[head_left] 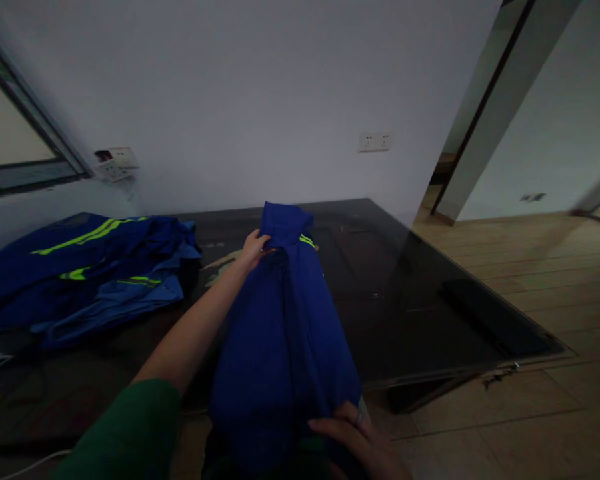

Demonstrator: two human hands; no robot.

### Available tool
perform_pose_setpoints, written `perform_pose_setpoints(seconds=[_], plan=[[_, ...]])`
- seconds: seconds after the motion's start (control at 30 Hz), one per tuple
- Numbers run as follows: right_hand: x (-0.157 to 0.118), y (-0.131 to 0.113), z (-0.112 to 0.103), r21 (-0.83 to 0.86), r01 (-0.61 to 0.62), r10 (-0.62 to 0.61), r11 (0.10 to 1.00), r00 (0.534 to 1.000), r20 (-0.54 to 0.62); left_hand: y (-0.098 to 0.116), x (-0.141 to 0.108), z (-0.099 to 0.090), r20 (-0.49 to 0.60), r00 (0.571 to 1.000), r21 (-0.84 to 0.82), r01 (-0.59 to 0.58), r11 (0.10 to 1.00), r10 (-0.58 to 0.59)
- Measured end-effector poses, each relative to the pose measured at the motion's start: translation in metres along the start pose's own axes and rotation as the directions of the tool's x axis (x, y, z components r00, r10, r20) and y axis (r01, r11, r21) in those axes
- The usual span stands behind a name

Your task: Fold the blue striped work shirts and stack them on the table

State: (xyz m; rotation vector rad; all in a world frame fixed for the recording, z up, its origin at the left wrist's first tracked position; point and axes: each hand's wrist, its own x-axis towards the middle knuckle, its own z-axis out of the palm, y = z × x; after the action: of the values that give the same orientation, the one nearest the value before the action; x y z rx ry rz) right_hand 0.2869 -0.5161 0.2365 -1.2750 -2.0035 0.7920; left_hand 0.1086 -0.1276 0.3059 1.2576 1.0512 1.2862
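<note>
A long blue work garment [260, 347] with yellow-green stripes near its far end lies lengthwise over the dark tabletop and hangs toward me past the near edge. My left hand [255, 248] reaches forward and is closed on the cloth's left side, near the folded far end. Low in the view, my right hand [357, 440], with a ring on one finger, is closed on the garment's right near edge. Part of that hand is in shadow, and the cloth's nearest end is too dark to make out.
A heap of blue clothes [95, 267] with yellow-green stripes lies on the left of the dark table [405, 320]. A flat black object [490, 317] lies near the table's right edge. Wall sockets [374, 141] are behind; wooden floor [545, 287] extends to the right.
</note>
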Motion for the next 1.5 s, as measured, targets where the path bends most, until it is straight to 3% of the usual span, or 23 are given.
perform_pose_setpoints(seconds=[0.07,0.17,0.33,0.5,0.57,0.63,0.7,0.77,0.83,1.0,1.1,1.2,1.23,1.3,1.37,1.4,1.43,1.5], plan=[[0.005,0.002,0.006,-0.01,0.039,-0.039,0.999,0.998,0.041,-0.017,-0.016,-0.026,0.032,0.997,0.013,0.077,0.997,-0.077],[0.01,0.005,0.014,-0.031,0.056,-0.052,0.998,0.993,0.107,-0.033,-0.036,-0.045,0.097,0.984,0.029,0.149,0.988,-0.152],[0.01,-0.004,0.018,-0.116,0.0,0.008,0.993,0.997,0.073,-0.033,-0.043,-0.044,0.047,0.993,-0.004,0.104,0.995,-0.104],[-0.004,-0.016,0.012,-0.192,-0.058,0.031,0.98,0.989,-0.141,-0.02,-0.041,-0.039,0.236,0.961,0.073,0.131,0.989,-0.145],[-0.005,-0.015,0.01,-0.211,-0.067,0.033,0.975,0.986,-0.162,-0.015,-0.042,-0.038,0.231,0.966,0.106,0.093,0.99,-0.115],[-0.003,-0.011,0.012,-0.223,-0.033,0.015,0.974,0.997,-0.08,-0.012,-0.044,-0.039,0.183,0.983,0.151,0.002,0.988,-0.03],[0.003,-0.006,0.017,-0.221,0.045,-0.025,0.974,0.995,0.093,-0.012,-0.046,-0.042,0.154,0.987,0.26,-0.075,0.963,0.035],[0.009,-0.001,0.024,-0.237,0.094,-0.031,0.967,0.966,0.257,-0.015,-0.048,-0.046,0.148,0.987,0.397,-0.119,0.91,0.064],[0.014,0.001,0.03,-0.289,0.087,0.017,0.953,0.941,0.339,-0.02,-0.049,-0.051,0.152,0.985,0.514,-0.147,0.845,0.079],[0.016,-0.002,0.034,-0.296,0.021,0.109,0.955,0.903,0.415,-0.026,-0.056,-0.064,0.198,0.977,0.77,-0.206,0.604,0.08],[0.013,-0.003,0.028,-0.204,0.008,0.076,0.979,0.913,0.401,-0.023,-0.073,-0.072,0.249,0.955,0.861,-0.295,0.413,0.162],[0.009,0.003,0.018,-0.061,0.062,-0.045,0.996,0.967,0.252,-0.015,-0.106,-0.072,0.428,0.875,0.817,-0.481,0.318,0.225],[0.007,0.006,0.013,-0.029,0.085,-0.079,0.996,0.983,0.164,-0.012,-0.119,-0.07,0.525,0.82,0.76,-0.572,0.309,0.227],[0.006,0.014,0.003,-0.022,0.123,-0.124,0.992,0.991,-0.044,-0.009,-0.143,-0.063,0.714,0.664,0.605,-0.745,0.282,0.222],[0.007,0.022,-0.006,-0.085,0.138,-0.154,0.987,0.962,-0.225,-0.009,-0.161,-0.056,0.837,0.512,0.465,-0.851,0.245,0.192],[0.009,0.025,-0.01,-0.139,0.146,-0.181,0.979,0.94,-0.289,-0.011,-0.167,-0.053,0.87,0.461,0.419,-0.879,0.227,0.177],[0.012,0.028,-0.012,-0.21,0.155,-0.218,0.965,0.921,-0.323,-0.013,-0.17,-0.051,0.887,0.43,0.394,-0.895,0.211,0.167],[0.021,0.031,-0.013,-0.399,0.182,-0.312,0.899,0.905,-0.289,-0.019,-0.168,-0.046,0.894,0.418,0.39,-0.904,0.178,0.164]])
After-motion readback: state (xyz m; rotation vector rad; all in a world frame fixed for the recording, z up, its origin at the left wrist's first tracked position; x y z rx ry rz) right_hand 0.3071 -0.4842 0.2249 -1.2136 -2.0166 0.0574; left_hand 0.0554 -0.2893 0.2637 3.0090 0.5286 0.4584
